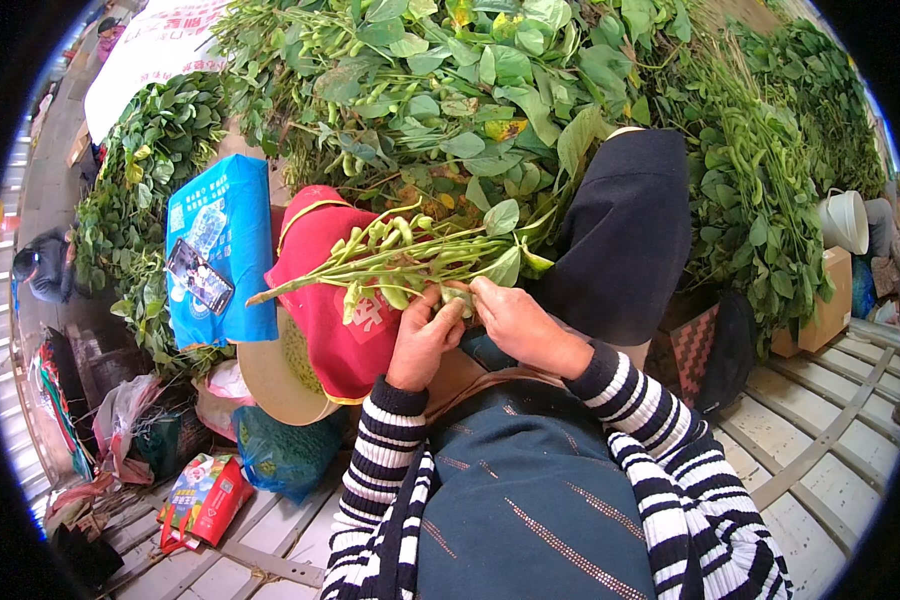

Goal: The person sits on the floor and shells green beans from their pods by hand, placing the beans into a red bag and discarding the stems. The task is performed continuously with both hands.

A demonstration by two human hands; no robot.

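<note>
A cut soybean plant [420, 259] with green pods and a few leaves lies across my lap, its thick stalk end pointing left. My left hand [429, 330] pinches pods on the near side of its stems between thumb and fingers. Close beside it, my right hand [523, 322] grips the same plant with thumb and forefinger; its fingertips are partly hidden. Under the stalk, a red cloth [322, 255] with yellow edging covers my left knee. A pale bucket [262, 375] beside that knee contains small green beans or pods, partly covered by the cloth.
Heaped soybean plants [450, 97] rise in front, with another pile [750, 165] to the right. A phone [199, 276] lies on a blue package [229, 202]. Left of me are a blue plastic bag [285, 450] and a red bag [208, 499]. Cardboard boxes [825, 300] stand right. A person [49, 262] is far left.
</note>
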